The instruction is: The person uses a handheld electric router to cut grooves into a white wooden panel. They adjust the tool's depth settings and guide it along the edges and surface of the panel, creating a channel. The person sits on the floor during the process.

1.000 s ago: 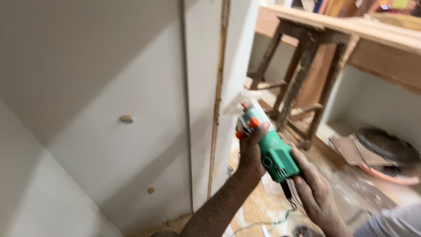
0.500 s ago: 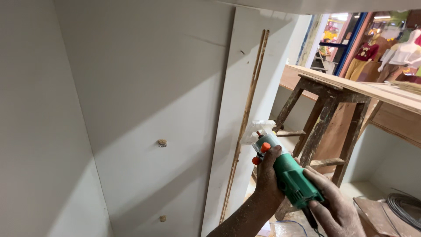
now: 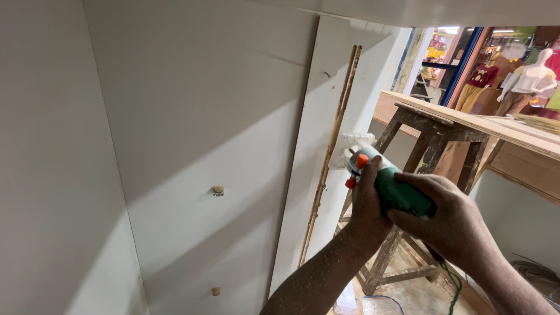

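Note:
A green hand-held power trimmer (image 3: 389,188) with orange knobs and a clear base sits against the raw edge (image 3: 330,156) of a white laminated panel (image 3: 303,175). My left hand (image 3: 368,201) wraps its front body from below. My right hand (image 3: 446,219) covers its rear from above. Its green cord (image 3: 450,286) hangs down behind my right wrist. Both arms are dusted with sawdust.
A white cabinet back (image 3: 192,128) carries two small pegs (image 3: 217,190). A worn wooden trestle (image 3: 420,175) with boards on top (image 3: 501,131) stands right of the panel. Mannequins in clothes (image 3: 528,76) show far right. Debris lies on the floor (image 3: 408,291).
The view has tilted upward and the trimmer has risen along the panel edge. My right hand has shifted from the trimmer's tail onto its rear body.

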